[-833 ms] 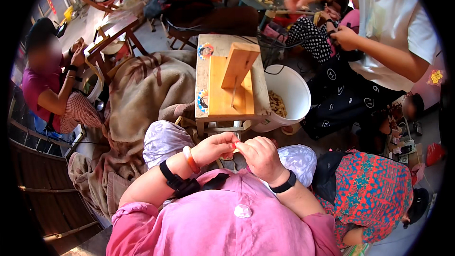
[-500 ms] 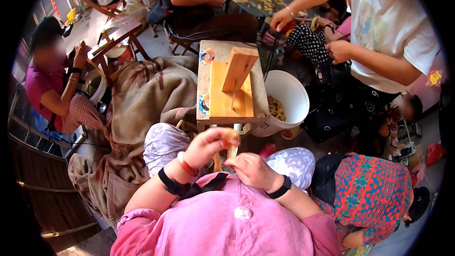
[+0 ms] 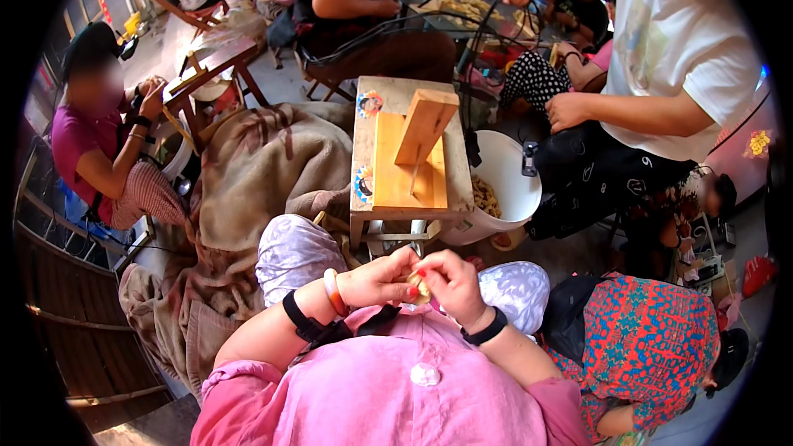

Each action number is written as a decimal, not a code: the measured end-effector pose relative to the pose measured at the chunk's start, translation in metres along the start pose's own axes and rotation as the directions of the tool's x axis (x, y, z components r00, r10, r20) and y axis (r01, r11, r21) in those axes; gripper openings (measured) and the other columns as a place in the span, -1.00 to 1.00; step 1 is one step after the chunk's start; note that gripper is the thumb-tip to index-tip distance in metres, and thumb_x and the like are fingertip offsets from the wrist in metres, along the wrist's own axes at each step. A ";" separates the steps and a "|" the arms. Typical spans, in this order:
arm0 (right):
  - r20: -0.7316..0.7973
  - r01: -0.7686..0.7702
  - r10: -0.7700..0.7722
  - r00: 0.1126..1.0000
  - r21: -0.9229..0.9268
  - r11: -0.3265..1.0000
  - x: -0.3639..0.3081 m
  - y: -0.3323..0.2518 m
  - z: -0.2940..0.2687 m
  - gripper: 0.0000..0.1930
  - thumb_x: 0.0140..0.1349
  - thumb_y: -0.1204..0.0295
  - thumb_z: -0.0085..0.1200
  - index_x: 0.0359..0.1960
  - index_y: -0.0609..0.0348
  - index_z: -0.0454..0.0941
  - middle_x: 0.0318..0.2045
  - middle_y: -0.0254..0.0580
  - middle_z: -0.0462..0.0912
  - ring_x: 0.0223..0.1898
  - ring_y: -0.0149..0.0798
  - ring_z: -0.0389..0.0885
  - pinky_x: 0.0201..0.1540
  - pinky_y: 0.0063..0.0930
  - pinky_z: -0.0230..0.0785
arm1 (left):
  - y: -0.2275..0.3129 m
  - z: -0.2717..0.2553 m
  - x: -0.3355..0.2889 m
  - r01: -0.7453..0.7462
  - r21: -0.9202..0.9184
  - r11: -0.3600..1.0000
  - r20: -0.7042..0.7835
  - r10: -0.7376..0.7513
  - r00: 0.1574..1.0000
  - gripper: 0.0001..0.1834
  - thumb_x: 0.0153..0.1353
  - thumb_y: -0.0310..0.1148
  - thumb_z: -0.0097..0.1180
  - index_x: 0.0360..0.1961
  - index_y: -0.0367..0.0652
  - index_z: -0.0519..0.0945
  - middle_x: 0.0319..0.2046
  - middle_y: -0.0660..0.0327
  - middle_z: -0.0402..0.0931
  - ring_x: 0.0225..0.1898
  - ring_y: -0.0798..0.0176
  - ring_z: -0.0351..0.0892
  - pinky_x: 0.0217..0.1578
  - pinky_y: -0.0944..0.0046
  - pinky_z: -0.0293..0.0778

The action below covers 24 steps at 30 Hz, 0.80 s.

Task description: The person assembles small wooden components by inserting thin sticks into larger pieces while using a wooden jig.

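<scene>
Close together above my lap are my left hand (image 3: 378,282) and my right hand (image 3: 453,285), both with fingers bent inward. Between their fingertips is a small, pale yellow, soft-looking strip (image 3: 421,291), mostly covered by fingers. My left fingers and thumb grip it from one side, and my right fingers pinch its upper part. Beyond them stands a small wooden bench (image 3: 387,97). On it rests a wooden block stand (image 3: 425,128) with a slanting upright board and a thin rod (image 3: 415,175).
Right of the bench a white bucket (image 3: 514,186) holds yellowish pieces (image 3: 486,196). A brown blanket (image 3: 256,173) lies to the left. At upper right a standing person (image 3: 661,74) holds black cables (image 3: 487,21). Another person (image 3: 648,339) bends at my right; others sit around.
My hands have come together and my right hand has risen to the strip, which now looks bunched. The standing person's raised hand now holds black cables that hang across the scene.
</scene>
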State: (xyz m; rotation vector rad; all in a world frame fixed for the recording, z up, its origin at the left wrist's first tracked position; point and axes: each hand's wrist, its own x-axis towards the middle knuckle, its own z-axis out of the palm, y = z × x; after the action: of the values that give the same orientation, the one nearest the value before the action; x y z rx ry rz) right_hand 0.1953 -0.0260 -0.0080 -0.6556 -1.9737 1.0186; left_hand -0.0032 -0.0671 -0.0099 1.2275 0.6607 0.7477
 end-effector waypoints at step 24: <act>-0.013 0.211 -0.226 0.974 -0.309 0.927 0.020 -0.012 0.000 -0.73 -0.09 0.73 0.09 -0.32 0.18 0.46 -0.36 -0.08 0.50 -0.33 -0.01 0.52 -0.26 -0.21 0.41 | -0.019 -0.003 0.004 -0.270 -0.374 0.887 -0.290 0.165 0.943 -0.75 0.23 -0.44 0.21 -0.07 -0.19 0.54 0.03 0.32 0.42 -0.03 0.43 0.45 0.02 0.38 0.40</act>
State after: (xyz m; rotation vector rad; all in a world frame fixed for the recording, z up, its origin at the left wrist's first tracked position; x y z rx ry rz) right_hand 0.1831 -0.0182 0.0104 -0.6014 -2.1268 0.5615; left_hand -0.0004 -0.0657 -0.0289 0.8310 0.5355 1.1828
